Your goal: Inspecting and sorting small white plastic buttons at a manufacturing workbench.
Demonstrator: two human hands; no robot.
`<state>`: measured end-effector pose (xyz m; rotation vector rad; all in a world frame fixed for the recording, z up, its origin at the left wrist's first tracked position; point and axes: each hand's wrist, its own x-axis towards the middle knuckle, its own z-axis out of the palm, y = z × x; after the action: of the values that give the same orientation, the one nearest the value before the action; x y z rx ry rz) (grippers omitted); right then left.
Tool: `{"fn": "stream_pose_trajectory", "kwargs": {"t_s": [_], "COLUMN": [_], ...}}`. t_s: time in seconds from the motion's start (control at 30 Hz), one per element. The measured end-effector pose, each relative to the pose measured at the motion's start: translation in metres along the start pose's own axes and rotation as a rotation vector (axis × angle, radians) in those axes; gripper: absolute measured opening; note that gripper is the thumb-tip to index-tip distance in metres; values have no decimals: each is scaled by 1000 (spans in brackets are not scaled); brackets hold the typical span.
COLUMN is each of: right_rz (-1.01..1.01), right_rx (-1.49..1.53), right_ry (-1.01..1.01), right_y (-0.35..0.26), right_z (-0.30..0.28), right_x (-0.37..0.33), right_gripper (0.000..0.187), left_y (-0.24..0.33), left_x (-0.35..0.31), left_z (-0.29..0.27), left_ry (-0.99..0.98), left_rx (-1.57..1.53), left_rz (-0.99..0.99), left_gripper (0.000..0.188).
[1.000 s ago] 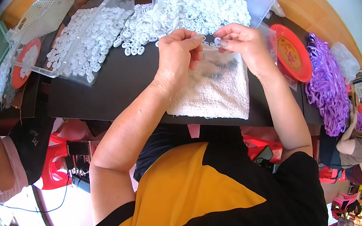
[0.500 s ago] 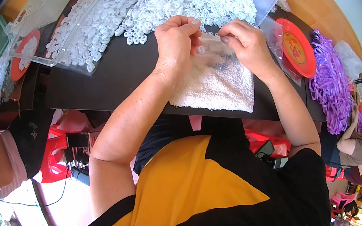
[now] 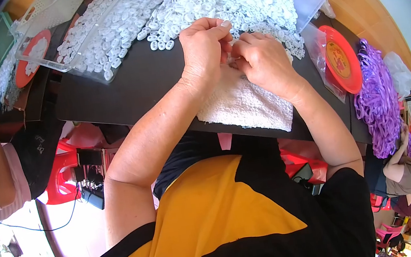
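Observation:
My left hand (image 3: 202, 49) is closed in a pinch over the table, with thumb and fingertips pressed together. The small white oval plastic piece seen below its fingers half a second ago is now mostly hidden between my hands. My right hand (image 3: 265, 63) is closed too, its fingers bent against the left fingertips; what it pinches is hidden. Under both hands lies a white terry towel (image 3: 247, 107) at the table's near edge. Just beyond them spreads a heap of white oval plastic pieces (image 3: 245, 2), each with openings in it.
A clear plastic bin (image 3: 63, 68) with more pieces lies at the left on the dark table (image 3: 91, 100). Rightward are a red plate (image 3: 341, 59) and a purple ribbon bundle (image 3: 377, 99). A co-worker's arm (image 3: 0, 162) reaches in at far left; other people sit at far right.
My right hand has moved left and closed in against my left fingertips, covering the gap between them. My left hand keeps its pinch, almost in place. The whole view has shifted slightly.

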<state>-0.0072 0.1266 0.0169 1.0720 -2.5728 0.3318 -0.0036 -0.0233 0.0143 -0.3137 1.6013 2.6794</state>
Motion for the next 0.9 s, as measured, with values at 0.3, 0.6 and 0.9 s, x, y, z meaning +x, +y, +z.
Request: {"fn": "stream_pose_trajectory", "kwargs": {"t_s": [0.3, 0.6, 0.9], "right_rz": [-75, 633, 627], "right_rx": [59, 1300, 1392], "right_ry": [46, 72, 183], "right_y": [1, 19, 29], "right_z": [4, -28, -29], "right_x": [-4, -10, -15], "right_gripper": [5, 6, 19], "left_y": [-1, -2, -3], "left_x": [2, -1, -10], "left_z": [-1, 2, 8], "left_ry": [-12, -96, -214], "left_rx": [-48, 12, 137], "left_rz": [1, -21, -26], "left_gripper": [7, 9, 9]}}
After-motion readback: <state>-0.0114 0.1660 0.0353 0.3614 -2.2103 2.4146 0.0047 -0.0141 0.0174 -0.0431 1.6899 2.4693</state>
